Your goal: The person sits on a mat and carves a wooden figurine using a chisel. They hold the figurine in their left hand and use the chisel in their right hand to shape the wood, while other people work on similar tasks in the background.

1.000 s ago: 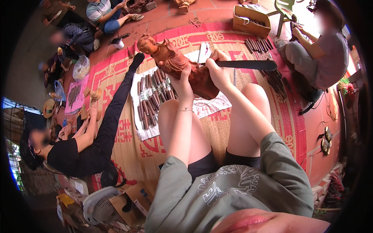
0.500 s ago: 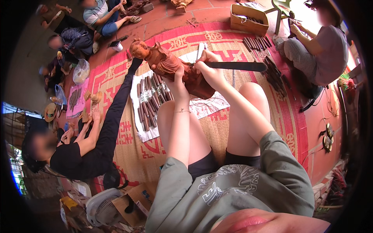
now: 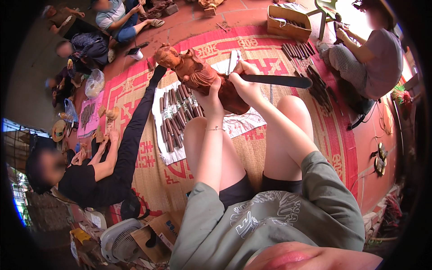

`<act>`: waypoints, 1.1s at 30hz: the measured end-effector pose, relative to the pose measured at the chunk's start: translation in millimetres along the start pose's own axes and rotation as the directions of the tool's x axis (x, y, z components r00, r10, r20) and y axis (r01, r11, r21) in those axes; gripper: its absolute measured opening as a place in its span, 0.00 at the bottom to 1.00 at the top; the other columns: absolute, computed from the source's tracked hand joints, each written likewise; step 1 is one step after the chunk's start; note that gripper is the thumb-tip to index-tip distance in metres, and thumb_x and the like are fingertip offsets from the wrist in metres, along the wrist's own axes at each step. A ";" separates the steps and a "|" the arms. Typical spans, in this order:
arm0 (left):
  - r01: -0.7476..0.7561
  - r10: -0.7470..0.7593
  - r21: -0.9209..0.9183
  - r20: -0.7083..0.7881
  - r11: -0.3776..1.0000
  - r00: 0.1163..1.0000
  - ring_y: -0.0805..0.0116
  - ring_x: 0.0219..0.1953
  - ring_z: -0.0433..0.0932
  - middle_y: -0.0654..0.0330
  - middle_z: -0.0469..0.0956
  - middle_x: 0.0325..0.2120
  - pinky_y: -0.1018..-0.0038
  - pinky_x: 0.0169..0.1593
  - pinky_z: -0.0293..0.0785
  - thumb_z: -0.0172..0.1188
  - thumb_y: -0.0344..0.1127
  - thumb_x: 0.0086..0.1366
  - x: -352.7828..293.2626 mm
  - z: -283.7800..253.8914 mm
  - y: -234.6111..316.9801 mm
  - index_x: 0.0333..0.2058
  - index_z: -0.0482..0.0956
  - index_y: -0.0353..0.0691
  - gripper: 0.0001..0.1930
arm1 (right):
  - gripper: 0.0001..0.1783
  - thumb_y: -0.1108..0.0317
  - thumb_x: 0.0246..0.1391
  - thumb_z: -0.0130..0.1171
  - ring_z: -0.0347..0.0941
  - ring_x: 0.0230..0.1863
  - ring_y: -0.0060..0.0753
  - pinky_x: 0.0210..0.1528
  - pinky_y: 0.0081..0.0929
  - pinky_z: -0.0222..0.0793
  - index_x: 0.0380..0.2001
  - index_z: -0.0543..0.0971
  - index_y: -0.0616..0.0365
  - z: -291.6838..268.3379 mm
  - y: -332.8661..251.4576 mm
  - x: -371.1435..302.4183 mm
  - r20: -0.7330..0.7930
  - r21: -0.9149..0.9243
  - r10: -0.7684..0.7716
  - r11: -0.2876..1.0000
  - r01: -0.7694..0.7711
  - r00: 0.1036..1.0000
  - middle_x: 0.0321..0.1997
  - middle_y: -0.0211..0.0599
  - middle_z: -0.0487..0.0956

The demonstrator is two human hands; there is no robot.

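Your left hand (image 3: 211, 96) is closed around the middle of the wooden statue (image 3: 200, 76), which you hold above your knees, its round head pointing up and to the left. Your right hand (image 3: 245, 83) is clenched on a carving chisel (image 3: 270, 81) with a long dark handle that runs out to the right; its tip meets the statue near your fingers. The figure already has a shaped head and folds in the body, so I judge the rough form is done and the fine cutting is left; how much, the picture does not show. Under the statue, on the woven mat (image 3: 252, 153), lies a white cloth (image 3: 168, 150) with a row of dark chisels (image 3: 175, 117). More tools (image 3: 299, 49) lie near a brown cardboard box (image 3: 288, 24) at the top. A clear plastic bag (image 3: 94, 83) sits at the left, and an opened cardboard package (image 3: 157, 231) lies beside a small grey fan (image 3: 119, 240) below; its print is too small to tell.
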State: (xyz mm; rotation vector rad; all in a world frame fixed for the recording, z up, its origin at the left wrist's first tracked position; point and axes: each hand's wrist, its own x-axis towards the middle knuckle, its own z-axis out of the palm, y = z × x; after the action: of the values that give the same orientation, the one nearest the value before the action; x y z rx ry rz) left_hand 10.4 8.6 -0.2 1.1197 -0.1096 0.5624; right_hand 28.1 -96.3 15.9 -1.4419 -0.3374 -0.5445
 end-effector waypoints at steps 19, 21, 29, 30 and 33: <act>0.034 -0.033 0.016 -0.034 0.999 0.999 0.66 0.52 0.65 0.56 0.62 0.52 0.70 0.56 0.61 0.60 0.37 0.54 -4.5 2.7 10.2 0.58 0.52 0.35 0.36 | 0.09 0.78 0.43 0.51 0.55 0.21 0.13 0.22 0.17 0.53 0.16 0.63 0.59 2.7 -1.1 -0.3 -0.016 0.232 0.076 0.970 -0.071 0.997 0.16 0.22 0.61; 0.051 -0.051 -0.008 -0.036 0.999 0.998 0.66 0.51 0.65 0.56 0.63 0.52 0.70 0.56 0.60 0.60 0.37 0.54 -4.5 1.7 7.8 0.58 0.52 0.35 0.36 | 0.09 0.78 0.43 0.50 0.55 0.21 0.13 0.22 0.17 0.53 0.16 0.62 0.59 2.3 -3.6 -0.2 0.043 0.268 0.121 0.955 -0.128 0.992 0.16 0.22 0.61; 0.061 -0.065 -0.067 -0.069 0.996 0.995 0.66 0.52 0.64 0.54 0.63 0.52 0.71 0.57 0.58 0.62 0.35 0.54 -6.4 2.1 8.0 0.57 0.54 0.32 0.36 | 0.08 0.78 0.43 0.51 0.58 0.22 0.13 0.24 0.16 0.57 0.17 0.64 0.60 -1.2 -0.8 -2.4 -0.024 0.112 0.046 0.993 -0.043 0.999 0.17 0.23 0.63; 0.061 -0.067 -0.081 -0.079 0.995 0.995 0.66 0.52 0.64 0.54 0.63 0.51 0.71 0.57 0.58 0.62 0.35 0.54 -6.2 2.5 7.8 0.56 0.54 0.32 0.35 | 0.08 0.78 0.43 0.51 0.59 0.22 0.13 0.25 0.16 0.58 0.17 0.64 0.60 -0.6 -4.6 -1.5 0.004 0.209 0.089 0.974 -0.088 0.996 0.17 0.23 0.64; 0.067 -0.072 -0.095 -0.059 0.993 0.996 0.66 0.52 0.65 0.55 0.63 0.51 0.71 0.57 0.58 0.62 0.34 0.54 -5.5 4.2 11.0 0.56 0.54 0.32 0.35 | 0.06 0.78 0.44 0.51 0.63 0.22 0.13 0.25 0.15 0.62 0.19 0.65 0.60 -4.1 -0.2 -2.2 0.133 0.174 0.130 0.973 -0.152 0.983 0.18 0.26 0.67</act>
State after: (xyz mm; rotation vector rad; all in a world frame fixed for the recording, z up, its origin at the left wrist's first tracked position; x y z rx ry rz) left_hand 1.2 6.3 8.7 1.0105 -0.0422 0.5244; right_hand 25.7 -100.1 14.4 -1.3111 -0.3679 -0.3036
